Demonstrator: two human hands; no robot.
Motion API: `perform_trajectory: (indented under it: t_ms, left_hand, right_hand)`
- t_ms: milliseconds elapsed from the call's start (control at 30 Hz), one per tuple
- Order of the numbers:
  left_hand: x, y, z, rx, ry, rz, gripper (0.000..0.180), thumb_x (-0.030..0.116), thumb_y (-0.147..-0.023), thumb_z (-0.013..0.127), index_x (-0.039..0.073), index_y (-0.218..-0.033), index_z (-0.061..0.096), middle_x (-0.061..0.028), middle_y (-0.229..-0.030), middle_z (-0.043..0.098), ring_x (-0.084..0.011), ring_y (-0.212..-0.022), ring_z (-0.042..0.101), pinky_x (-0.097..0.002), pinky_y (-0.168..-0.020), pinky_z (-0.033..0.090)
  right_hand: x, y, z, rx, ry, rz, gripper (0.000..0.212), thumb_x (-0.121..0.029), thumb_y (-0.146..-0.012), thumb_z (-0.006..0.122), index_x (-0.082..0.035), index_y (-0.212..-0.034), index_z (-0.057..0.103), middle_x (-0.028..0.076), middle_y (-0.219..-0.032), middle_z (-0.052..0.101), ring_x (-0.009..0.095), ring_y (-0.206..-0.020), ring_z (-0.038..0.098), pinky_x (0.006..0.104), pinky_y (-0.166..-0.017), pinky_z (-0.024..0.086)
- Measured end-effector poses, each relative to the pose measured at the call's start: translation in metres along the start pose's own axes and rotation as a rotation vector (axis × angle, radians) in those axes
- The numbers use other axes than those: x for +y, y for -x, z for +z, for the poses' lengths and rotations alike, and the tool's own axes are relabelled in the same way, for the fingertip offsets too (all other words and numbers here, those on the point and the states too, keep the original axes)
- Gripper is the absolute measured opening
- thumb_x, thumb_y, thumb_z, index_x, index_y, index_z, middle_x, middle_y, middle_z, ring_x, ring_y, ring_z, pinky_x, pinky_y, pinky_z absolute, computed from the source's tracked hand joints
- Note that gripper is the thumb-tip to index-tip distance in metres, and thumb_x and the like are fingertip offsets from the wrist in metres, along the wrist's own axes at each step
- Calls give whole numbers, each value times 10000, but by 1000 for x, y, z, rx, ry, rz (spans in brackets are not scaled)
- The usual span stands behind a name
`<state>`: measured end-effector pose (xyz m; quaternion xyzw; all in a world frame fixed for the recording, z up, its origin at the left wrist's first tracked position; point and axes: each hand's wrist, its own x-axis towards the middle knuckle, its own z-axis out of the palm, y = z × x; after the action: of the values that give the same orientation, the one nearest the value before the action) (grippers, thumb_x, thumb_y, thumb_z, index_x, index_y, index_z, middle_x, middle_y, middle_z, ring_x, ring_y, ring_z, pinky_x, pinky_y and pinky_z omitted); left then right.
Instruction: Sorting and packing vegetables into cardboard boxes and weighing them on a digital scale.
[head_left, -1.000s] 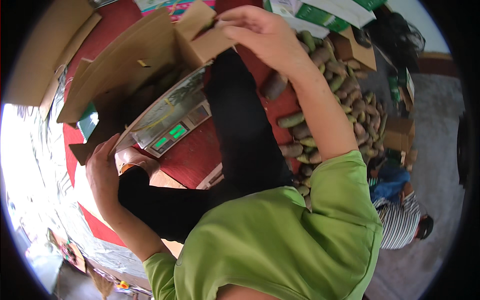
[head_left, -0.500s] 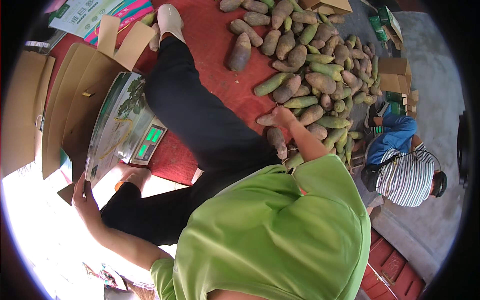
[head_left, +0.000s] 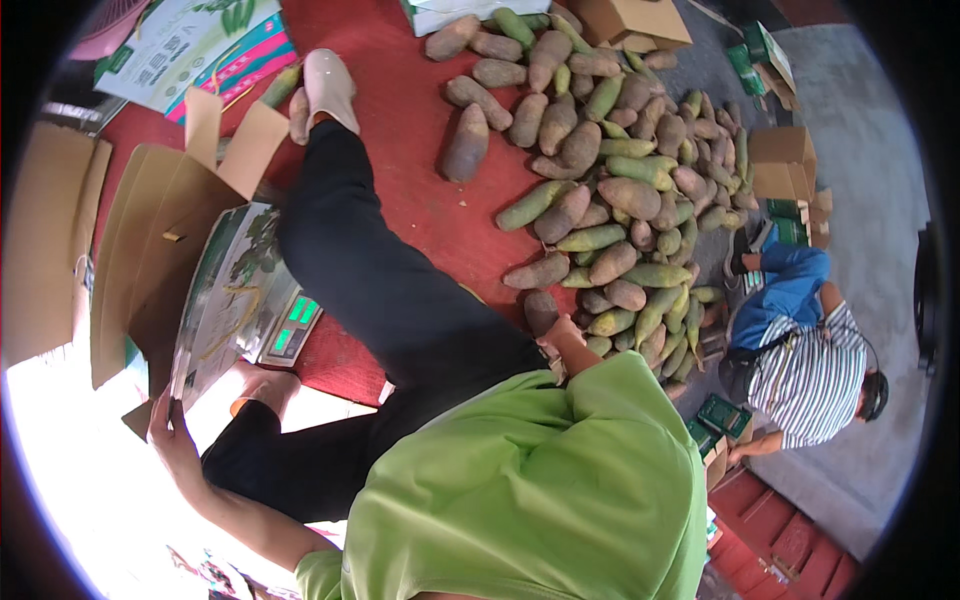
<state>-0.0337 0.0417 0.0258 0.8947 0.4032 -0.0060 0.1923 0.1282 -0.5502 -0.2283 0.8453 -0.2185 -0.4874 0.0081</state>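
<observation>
At the lower left, my left hand (head_left: pixel 176 440) has its fingers closed on the near edge of a printed carton (head_left: pixel 215 310) with a clear-looking side and a yellow cord. That carton stands on a digital scale (head_left: pixel 292 328) with a lit green display. My right hand (head_left: pixel 562 338) reaches to the near side of the vegetable heap and grips the near end of a brown-purple root vegetable (head_left: pixel 541 312); my sleeve and the root hide part of the fingers. Another brown root (head_left: pixel 537 271) lies just beyond it. The heap (head_left: pixel 630 200) mixes brown-purple and green roots.
Open brown cardboard flaps (head_left: pixel 150 240) rise beside the carton. Flat printed boxes (head_left: pixel 190 50) lie at the far left on the red floor covering (head_left: pixel 400 150). To the right a person in a striped shirt (head_left: pixel 810 360) crouches near green boxes (head_left: pixel 722 415). An open cardboard box (head_left: pixel 630 22) stands behind the heap.
My right hand has left one brown root, which now lies on the heap's edge, and has come nearer to me onto another. My left hand stays on the carton. The whole view has shifted slightly.
</observation>
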Motion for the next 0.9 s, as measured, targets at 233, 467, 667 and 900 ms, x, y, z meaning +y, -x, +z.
perform_trajectory:
  t_ms: [233, 467, 667, 900]
  left_hand:
    - [52, -2, -4, -15, 13, 43, 295, -48, -825, 553, 54, -1078, 665, -97, -1031, 671, -234, -969, 633, -298, -861, 463]
    - [58, -1, -3, 35, 86, 71, 358, -77, -750, 543, 70, -1041, 690, -117, -1023, 672, -307, -962, 630, -357, -843, 486]
    - [50, 13, -10, 77, 16, 57, 371, -43, -762, 528, 110, -1065, 679, -87, -1032, 670, -285, -989, 608, -395, -949, 403]
    - [48, 15, -11, 79, -77, 115, 362, -7, -781, 517, 117, -1087, 666, -95, -1051, 658, -306, -974, 607, -433, -969, 392]
  right_hand:
    - [39, -77, 48, -19, -150, 12, 604, -279, -699, 750, -7, -1185, 517, 190, -1141, 622, 323, -1065, 613, 433, -853, 514]
    - [85, -165, 49, -171, -495, -5, 392, -120, -690, 739, 2, -1040, 611, 110, -759, 641, 271, -686, 623, 404, -595, 483]
    - [-15, -29, -38, -62, -646, -195, 444, -16, -676, 749, 58, -1072, 563, 64, -734, 596, 172, -576, 534, 317, -498, 417]
    - [-113, 71, -165, -63, -767, -813, 512, -68, -752, 703, 14, -1218, 509, 75, -1071, 608, 202, -949, 588, 329, -821, 459]
